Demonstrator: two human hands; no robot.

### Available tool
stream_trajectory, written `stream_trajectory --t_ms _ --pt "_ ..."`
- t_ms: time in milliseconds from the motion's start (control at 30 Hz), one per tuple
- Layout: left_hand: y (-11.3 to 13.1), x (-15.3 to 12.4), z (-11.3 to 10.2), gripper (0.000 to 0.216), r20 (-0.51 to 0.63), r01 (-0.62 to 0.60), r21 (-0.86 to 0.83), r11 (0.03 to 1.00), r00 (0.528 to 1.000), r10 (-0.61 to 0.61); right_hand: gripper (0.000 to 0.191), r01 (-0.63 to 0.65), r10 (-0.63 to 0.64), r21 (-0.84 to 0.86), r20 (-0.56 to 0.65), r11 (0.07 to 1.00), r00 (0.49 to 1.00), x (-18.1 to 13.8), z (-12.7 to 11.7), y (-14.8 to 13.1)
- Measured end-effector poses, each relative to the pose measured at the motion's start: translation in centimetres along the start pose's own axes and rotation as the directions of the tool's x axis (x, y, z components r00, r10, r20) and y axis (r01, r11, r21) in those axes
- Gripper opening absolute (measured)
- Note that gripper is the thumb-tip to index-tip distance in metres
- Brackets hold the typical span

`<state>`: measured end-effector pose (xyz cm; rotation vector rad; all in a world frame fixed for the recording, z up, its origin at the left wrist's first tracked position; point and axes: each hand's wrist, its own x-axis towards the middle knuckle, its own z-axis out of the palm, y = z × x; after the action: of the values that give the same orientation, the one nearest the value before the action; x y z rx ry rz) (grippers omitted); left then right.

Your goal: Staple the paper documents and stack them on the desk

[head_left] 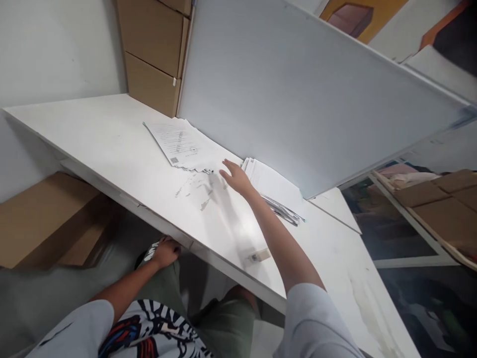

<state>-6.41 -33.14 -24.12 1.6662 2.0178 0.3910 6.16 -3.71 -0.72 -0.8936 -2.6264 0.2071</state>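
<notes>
My right hand [237, 178] reaches over the white table [122, 144] with its fingers apart and nothing in them. It is between two stacks of paper. Left of it lies a fanned stack of printed sheets [181, 144], with a square code and a round stamp on the top sheet. Close by on its right, partly behind my wrist and forearm, is a thicker paper stack [278, 186] against the upright panel. My left hand [166, 252] rests low beside the table's near edge, above my leg. Its fingers look curled, in shadow, with nothing visible in them.
A large grey-white panel [298, 89] stands along the table's back. Cardboard boxes [152, 54] are stacked at its left end. A small pale block [260, 255] lies near the front edge. Another cardboard box [48, 219] sits below left. Shelves [410, 261] stand at right.
</notes>
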Motion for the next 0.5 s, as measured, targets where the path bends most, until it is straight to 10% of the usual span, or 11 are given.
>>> stream_trajectory --t_ms 233,500 --pt "-0.6 -0.2 0.9 0.025 -0.041 0.019 0.054 0.998 0.999 -0.016 0.095 -0.213 0.202 0.082 0.121 0.974 0.972 7.3 9.0 -12.1" --pt "-1.0 -0.7 1.2 0.021 -0.057 -0.004 0.032 0.999 0.998 0.006 0.036 -0.261 0.258 -0.018 -0.12 0.965 0.959 5.2 10.4 -14.1"
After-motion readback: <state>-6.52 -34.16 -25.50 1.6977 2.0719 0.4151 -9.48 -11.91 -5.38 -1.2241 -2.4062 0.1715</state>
